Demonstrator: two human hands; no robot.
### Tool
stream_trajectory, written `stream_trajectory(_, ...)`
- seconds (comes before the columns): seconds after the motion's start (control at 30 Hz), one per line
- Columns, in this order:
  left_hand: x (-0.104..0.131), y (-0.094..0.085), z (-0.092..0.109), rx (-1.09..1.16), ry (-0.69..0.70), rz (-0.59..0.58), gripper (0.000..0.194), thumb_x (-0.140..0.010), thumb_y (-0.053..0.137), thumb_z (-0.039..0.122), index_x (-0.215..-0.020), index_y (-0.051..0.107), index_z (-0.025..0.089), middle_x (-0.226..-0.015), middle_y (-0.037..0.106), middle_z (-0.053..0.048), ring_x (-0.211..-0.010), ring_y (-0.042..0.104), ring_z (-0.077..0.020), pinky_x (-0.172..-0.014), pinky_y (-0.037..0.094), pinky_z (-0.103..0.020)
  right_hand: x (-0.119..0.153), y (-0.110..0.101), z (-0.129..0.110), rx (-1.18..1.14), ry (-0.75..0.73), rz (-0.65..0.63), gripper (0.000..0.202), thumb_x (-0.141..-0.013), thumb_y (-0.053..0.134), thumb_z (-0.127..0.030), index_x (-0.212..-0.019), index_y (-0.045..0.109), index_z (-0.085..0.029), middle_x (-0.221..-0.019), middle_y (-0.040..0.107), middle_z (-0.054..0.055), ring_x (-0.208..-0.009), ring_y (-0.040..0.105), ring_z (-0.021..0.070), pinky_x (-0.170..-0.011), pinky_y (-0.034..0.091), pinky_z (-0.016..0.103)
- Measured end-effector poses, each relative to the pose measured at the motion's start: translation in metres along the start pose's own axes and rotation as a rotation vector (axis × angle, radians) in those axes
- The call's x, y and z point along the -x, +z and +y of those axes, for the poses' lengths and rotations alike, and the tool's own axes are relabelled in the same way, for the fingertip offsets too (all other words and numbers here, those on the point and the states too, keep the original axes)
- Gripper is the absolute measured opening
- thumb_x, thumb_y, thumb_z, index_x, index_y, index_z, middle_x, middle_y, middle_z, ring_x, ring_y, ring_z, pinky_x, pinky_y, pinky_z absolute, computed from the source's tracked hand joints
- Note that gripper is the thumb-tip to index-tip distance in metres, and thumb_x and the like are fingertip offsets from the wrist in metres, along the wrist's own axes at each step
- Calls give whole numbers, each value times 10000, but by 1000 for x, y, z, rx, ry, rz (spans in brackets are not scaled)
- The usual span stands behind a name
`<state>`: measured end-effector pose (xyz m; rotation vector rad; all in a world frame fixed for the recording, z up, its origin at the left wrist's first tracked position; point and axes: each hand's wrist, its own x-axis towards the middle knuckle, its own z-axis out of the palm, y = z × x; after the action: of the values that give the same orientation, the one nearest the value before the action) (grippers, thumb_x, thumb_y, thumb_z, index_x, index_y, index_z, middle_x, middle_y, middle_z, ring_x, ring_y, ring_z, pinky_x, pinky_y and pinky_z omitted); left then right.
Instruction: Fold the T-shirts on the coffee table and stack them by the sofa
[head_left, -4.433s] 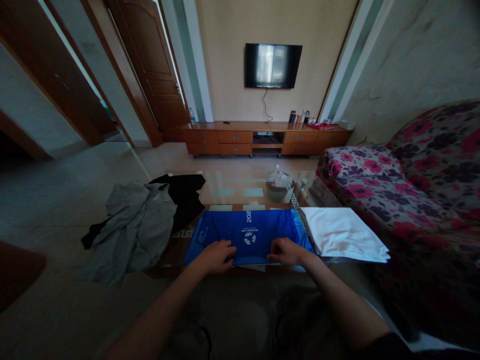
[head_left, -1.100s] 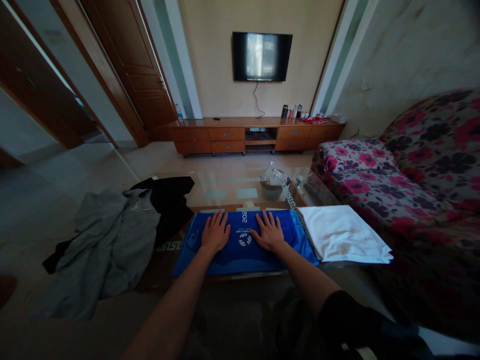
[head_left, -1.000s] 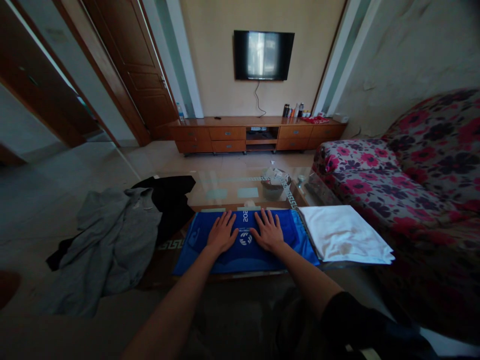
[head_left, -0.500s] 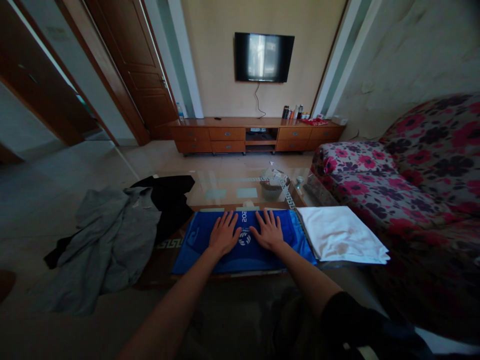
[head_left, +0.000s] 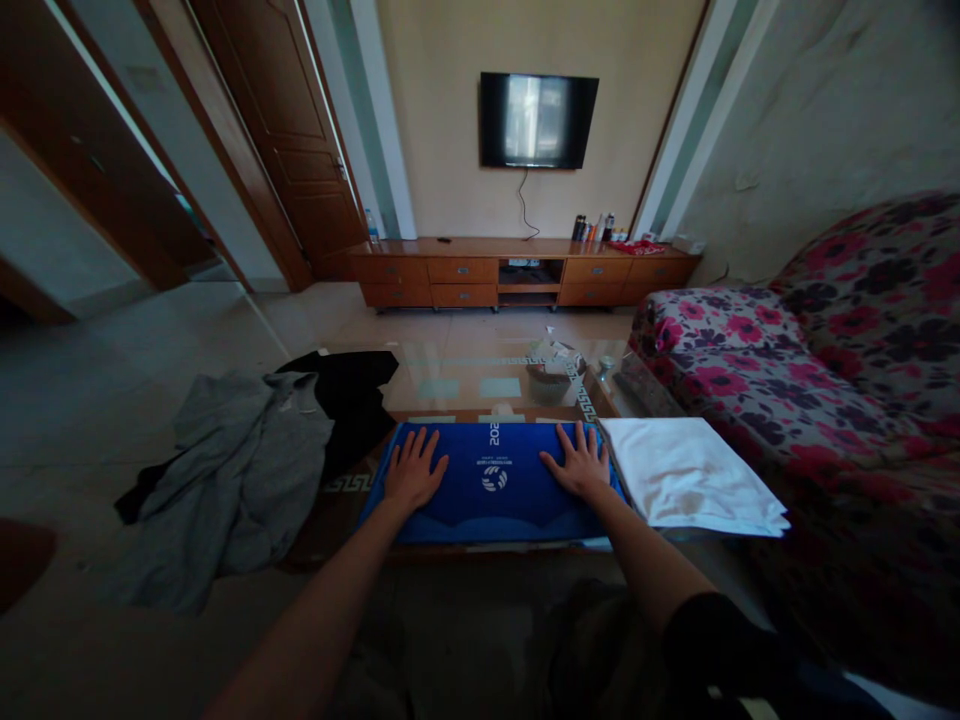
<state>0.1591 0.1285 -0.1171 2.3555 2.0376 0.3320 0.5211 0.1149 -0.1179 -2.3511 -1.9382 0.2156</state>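
A blue garment (head_left: 487, 510) with white print lies folded into a wide rectangle on the glass table. Flat on its left end rests my left hand (head_left: 414, 470), fingers spread. My right hand (head_left: 581, 462) presses its right end, also with spread fingers. Between the hands the white emblem and numbers show. Right beside the garment is a folded white cloth (head_left: 690, 470), touched by neither hand. To the left, a grey garment (head_left: 240, 460) lies rumpled over the table's edge, partly on top of a black garment (head_left: 360, 390).
Beyond the cloths stretches the glass tabletop (head_left: 427, 375), with a bin of crumpled paper (head_left: 551, 380) seen near its far right. A flowered sofa (head_left: 750, 370) stands at the right. A low wooden cabinet (head_left: 465, 270) runs along the far wall under a television (head_left: 538, 120).
My hands have moved apart, from near the emblem out to the garment's two ends. The garment's sides now look straighter and the print is fully uncovered. The view has shifted slightly.
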Motion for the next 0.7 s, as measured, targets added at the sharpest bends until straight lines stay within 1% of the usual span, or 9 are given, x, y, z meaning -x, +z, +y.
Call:
stream_trajectory(0.03,1,-2,-3,0,-16,-3,619,-1010,336,512,-1571,412,263,-1664,352,-68,-1552,263,-286,-1252,213,-497,-1,1,2,-1,1,-9,916,-902,269,-861,-1656,144,-355,-1740,-38,61,-1578,-28,382,-1217,37,632)
stream_trajectory(0.1,1,-9,-8,-28,-102,61,612,-1012,316,487,-1555,429,227,-1635,392,-118,-1524,309,-311,-1220,261,-518,-3,1,4,-7,15,3,941,-895,257,-869,-1660,135,-335,-1739,-47,74,-1579,-19,382,-1220,43,626)
stream_trajectory(0.17,2,-19,-12,-73,-262,143,613,-991,342,466,-1496,480,147,-1542,472,-215,-1447,397,-374,-1142,345,-574,-4,1,5,-5,45,39,933,-913,238,-847,-1665,130,-304,-1737,-55,87,-1579,-17,377,-1224,41,613)
stream_trajectory(0.23,2,-28,-17,-99,-411,140,604,-944,411,470,-1403,540,99,-1420,539,-272,-1343,476,-425,-1022,432,-614,-4,1,5,-2,89,52,915,-936,238,-812,-1667,141,-271,-1735,-56,103,-1580,-21,375,-1227,50,599)
stream_trajectory(0.33,4,-36,-28,-101,-543,32,575,-882,499,491,-1287,600,95,-1337,570,-285,-1262,522,-454,-910,488,-626,-5,3,5,-17,138,38,907,-952,265,-777,-1666,157,-229,-1731,-52,134,-1580,-26,374,-1228,68,586)
stream_trajectory(0.43,2,-38,-38,-74,-571,-52,563,-867,544,486,-1256,613,85,-1292,607,-288,-1203,583,-451,-878,519,-575,-5,5,2,-26,131,39,898,-956,291,-755,-1664,172,-216,-1729,-63,139,-1580,-39,372,-1226,45,594)
stream_trajectory(0.5,-2,-41,-43,-26,-565,-132,590,-863,577,468,-1292,588,64,-1270,635,-288,-1162,633,-429,-889,528,-522,-5,4,-2,-30,117,39,880,-963,300,-736,-1661,187,-213,-1729,-72,134,-1579,-48,370,-1223,32,602)
stream_trajectory(0.6,-10,-44,-48,47,-611,-265,673,-848,628,466,-1338,550,11,-1263,656,-306,-1167,660,-406,-934,520,-461,-3,2,-9,-41,108,31,850,-975,314,-705,-1657,206,-208,-1729,-76,132,-1579,-50,366,-1221,37,606)
stream_trajectory(0.7,-16,-46,-51,64,-644,-323,701,-823,663,493,-1307,589,-9,-1296,638,-337,-1206,645,-424,-946,517,-457,-2,-1,-14,-48,108,16,826,-981,339,-678,-1650,231,-206,-1728,-80,132,-1579,-44,368,-1219,51,606)
